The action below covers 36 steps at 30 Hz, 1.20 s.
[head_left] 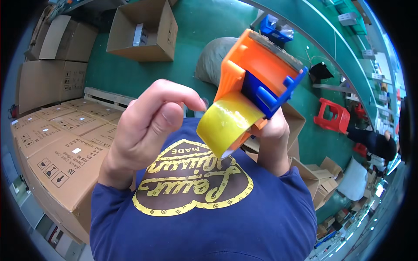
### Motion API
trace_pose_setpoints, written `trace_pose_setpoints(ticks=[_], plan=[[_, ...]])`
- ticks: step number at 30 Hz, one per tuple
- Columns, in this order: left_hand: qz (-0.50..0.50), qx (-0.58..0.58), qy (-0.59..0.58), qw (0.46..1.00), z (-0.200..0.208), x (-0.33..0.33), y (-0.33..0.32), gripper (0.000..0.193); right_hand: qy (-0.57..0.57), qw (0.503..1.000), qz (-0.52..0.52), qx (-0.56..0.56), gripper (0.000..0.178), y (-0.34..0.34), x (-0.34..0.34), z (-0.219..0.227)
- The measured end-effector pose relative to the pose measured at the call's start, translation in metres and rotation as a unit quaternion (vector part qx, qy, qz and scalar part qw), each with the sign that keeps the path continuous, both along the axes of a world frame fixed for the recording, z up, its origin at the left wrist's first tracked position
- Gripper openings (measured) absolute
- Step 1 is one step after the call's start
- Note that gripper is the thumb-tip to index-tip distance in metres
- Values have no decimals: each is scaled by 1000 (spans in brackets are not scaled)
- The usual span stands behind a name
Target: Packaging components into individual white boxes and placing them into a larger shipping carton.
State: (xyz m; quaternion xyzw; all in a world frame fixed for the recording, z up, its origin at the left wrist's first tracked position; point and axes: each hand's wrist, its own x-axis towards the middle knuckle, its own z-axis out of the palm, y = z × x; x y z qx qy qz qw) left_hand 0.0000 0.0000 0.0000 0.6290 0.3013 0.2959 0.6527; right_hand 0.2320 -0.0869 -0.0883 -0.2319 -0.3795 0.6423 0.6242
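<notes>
In front of my chest is a tape dispenser (pixel 261 65) with an orange body, blue parts and a jagged strip along its top edge. A roll of yellowish clear tape (pixel 230 122) sits in its lower end. My right hand (pixel 275 127) is closed around the dispenser from behind, its fingers mostly hidden by it. My left hand (pixel 150 122) is to the left of the roll with its fingers curled in. Its bent index fingertip comes close to the roll's left edge; whether they touch is hard to tell. Nothing shows in that hand.
Stacked closed cartons (pixel 65 161) fill the left side. Ahead stands an open carton (pixel 146 35) with a small white box inside, and a grey sack (pixel 213 58) is beside it. A red plastic stool (pixel 333 115), open cartons (pixel 320 182) and another person (pixel 376 143) are to the right.
</notes>
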Motion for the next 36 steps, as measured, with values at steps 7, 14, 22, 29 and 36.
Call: trace_pose_setpoints(ticks=[7,14,22,29,36], plan=[[-114,378,9,919,2,26,68,31,18,999,23,-24,94,64,5,6],[-143,492,-56,857,-3,24,131,21,-74,992,62,-82,88,113,0,38],[-59,633,-22,771,-5,1,190,25,-15,992,82,-95,80,177,-33,30],[-19,481,-63,874,-2,-22,231,32,-52,987,96,-118,81,224,-48,31],[8,171,-76,982,9,-67,243,19,-30,986,143,-79,94,275,-49,23]])
